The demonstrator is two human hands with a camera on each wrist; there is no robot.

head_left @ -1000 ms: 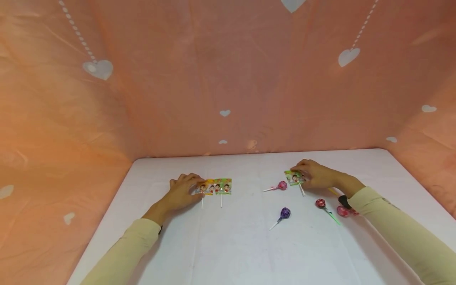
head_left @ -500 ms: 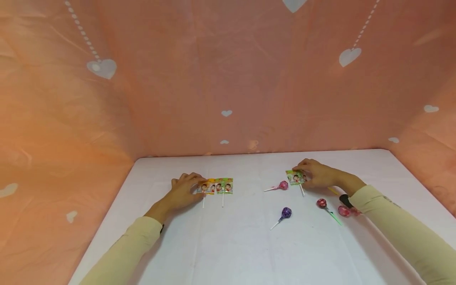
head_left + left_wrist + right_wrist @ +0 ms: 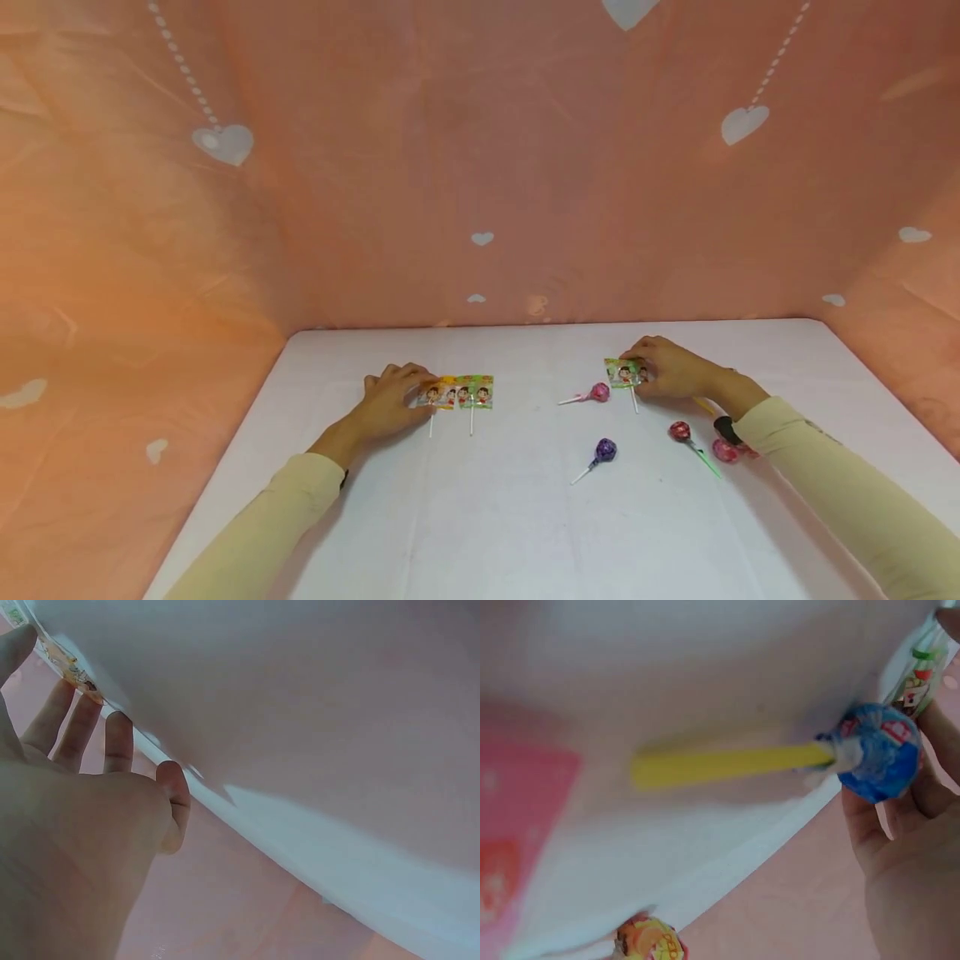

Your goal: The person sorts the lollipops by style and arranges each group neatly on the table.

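- Two hands on white table (image 3: 487,517), both in cream sleeves.
- Left hand (image 3: 390,404) lies flat, fingers nearly straight and spread, tips touching the left edge of the orange packet lolly (image 3: 438,393); not gripping it.
- Left wrist view: fingers (image 3: 118,742) stretched out on the table, orange packet edge (image 3: 71,671) at the fingertips.
- Green packet lolly (image 3: 477,392) lies just beside the orange one, edges touching, both white sticks pointing toward the person.
- Right hand (image 3: 671,371) has fingers curled onto a second green packet (image 3: 621,372), pinching its right edge; packet lies on the table, stick toward the person.
- Right wrist view: blue lolly (image 3: 877,754) with yellow stick (image 3: 727,765) lies under the palm, touching the hand; cannot tell if it is gripped. Packet edge (image 3: 915,682) shows at the fingertips.
- Pink lolly (image 3: 597,392) just left of the second green packet, stick pointing left.
- Purple lolly (image 3: 604,451) nearer the person, mid-table, apart from the others.
- Red lolly (image 3: 680,431) with green stick near the right wrist.
- Another pink lolly (image 3: 724,451) beside the right sleeve, partly hidden.
- Orange-pink cloth (image 3: 480,167) with white hearts walls the table.
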